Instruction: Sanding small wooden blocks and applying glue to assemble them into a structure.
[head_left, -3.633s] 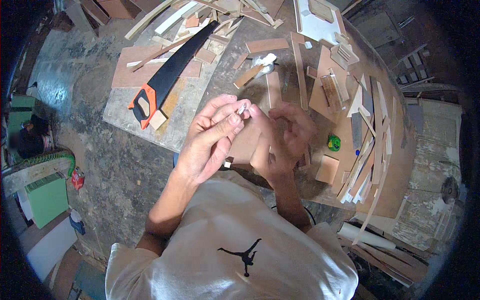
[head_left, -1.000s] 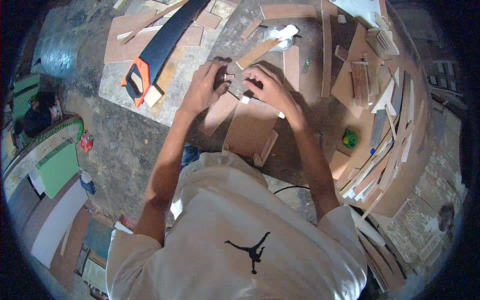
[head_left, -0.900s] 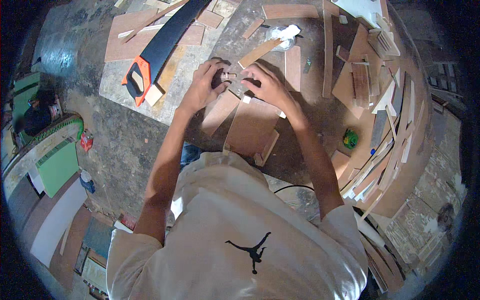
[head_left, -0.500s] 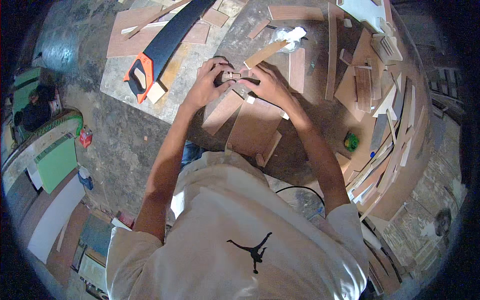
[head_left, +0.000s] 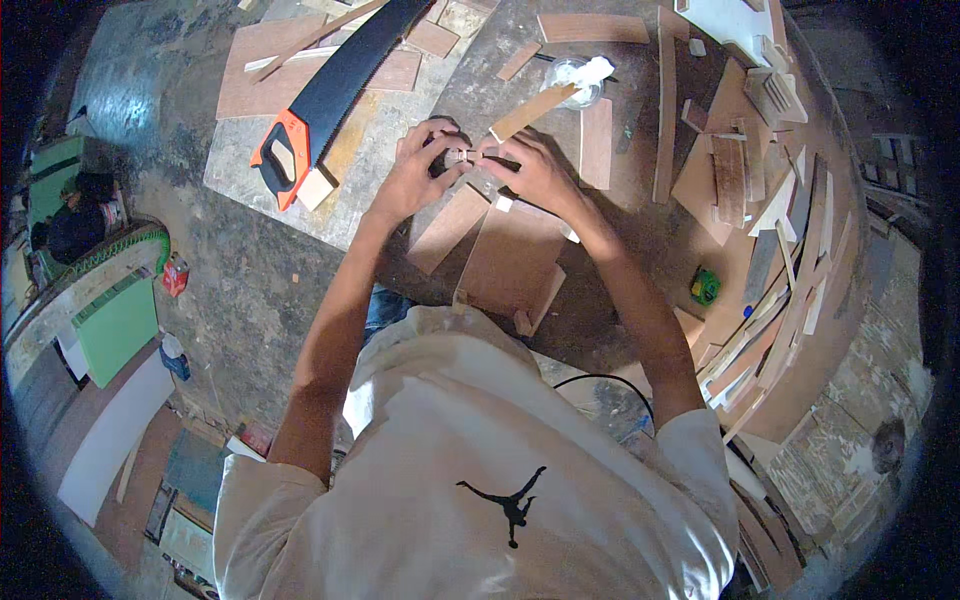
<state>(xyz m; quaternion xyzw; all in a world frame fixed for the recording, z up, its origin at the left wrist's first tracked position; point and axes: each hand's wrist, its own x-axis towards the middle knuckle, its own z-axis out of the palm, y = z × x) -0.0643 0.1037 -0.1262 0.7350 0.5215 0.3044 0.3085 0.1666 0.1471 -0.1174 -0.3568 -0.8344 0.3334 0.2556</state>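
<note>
Between my fingertips is a small wooden piece point(head_left: 461, 157), mostly hidden by the fingers. My left hand point(head_left: 418, 168) is closed in a pinch on its left side. From the right, my right hand point(head_left: 530, 168) also pinches it. Just beyond my right hand, a narrow wooden strip point(head_left: 535, 112) reaches to a clear round container point(head_left: 584, 80) with white material at its top. Nearer me lie a brown wooden panel point(head_left: 512, 250) and a plywood strip point(head_left: 448, 228).
A handsaw point(head_left: 345, 95) with an orange and black handle lies at the left over boards point(head_left: 265, 60). Offcuts and strips point(head_left: 770, 290) pile up on the right, near a green tape-measure-like object point(head_left: 704, 287). Another person point(head_left: 75, 225) is at the far left.
My fingertips have shifted slightly around the small wooden piece, and it looks turned a little. The whole view has moved slightly; the other things lie as before.
</note>
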